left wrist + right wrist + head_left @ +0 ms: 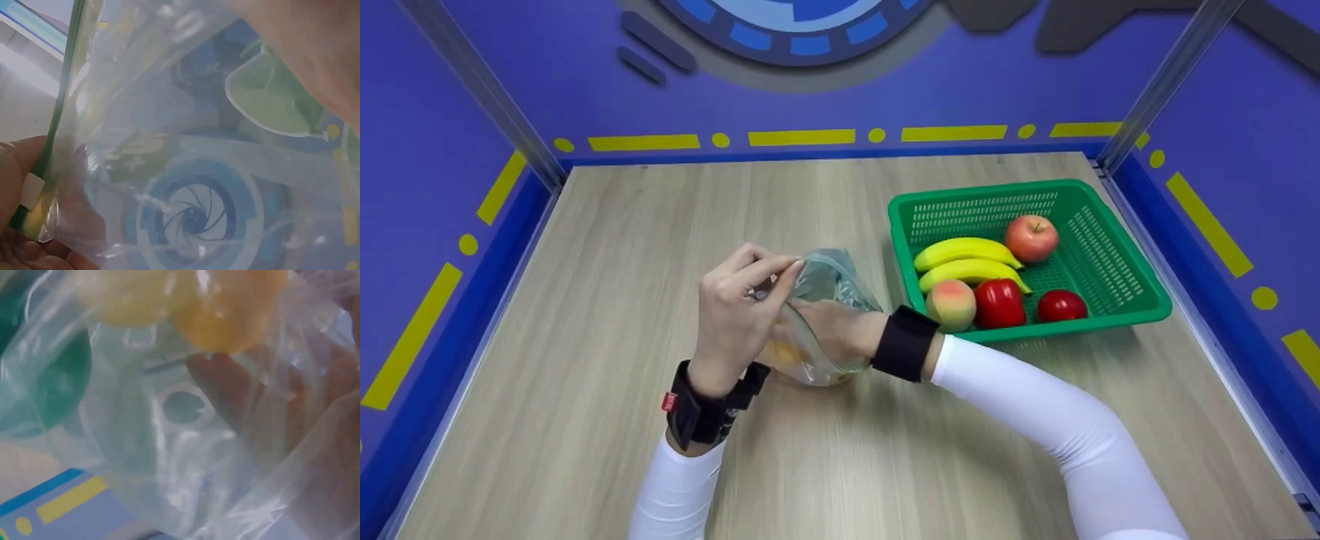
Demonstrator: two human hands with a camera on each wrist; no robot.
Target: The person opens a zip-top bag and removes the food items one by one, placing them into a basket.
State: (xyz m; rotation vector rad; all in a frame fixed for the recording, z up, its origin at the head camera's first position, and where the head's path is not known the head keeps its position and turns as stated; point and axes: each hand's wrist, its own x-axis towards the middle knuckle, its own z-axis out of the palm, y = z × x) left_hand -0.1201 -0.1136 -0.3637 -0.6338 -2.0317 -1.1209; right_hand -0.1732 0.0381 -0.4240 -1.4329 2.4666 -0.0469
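A clear zip bag (846, 271) stands with its mouth spread, mid-table. My left hand (731, 311) pinches its rim between thumb and fingers. In the left wrist view, a white slider (32, 191) sits on the green zip strip (61, 101), beside that hand. My right hand (840, 328) reaches inside through the mouth, its fingers partly hidden by plastic. Through the film in the right wrist view, its fingers (225, 382) look extended, close under an orange round fruit (225, 323). Next to that fruit lies a yellow one (132, 298), its kind unclear.
To the right, a green basket (1147, 304) holds two bananas (969, 253), an apple (1031, 238), a peach (952, 304), a red bell pepper (1000, 303) and a dark red round fruit (1062, 305). Blue panels (810, 105) wall in the wooden table (630, 225).
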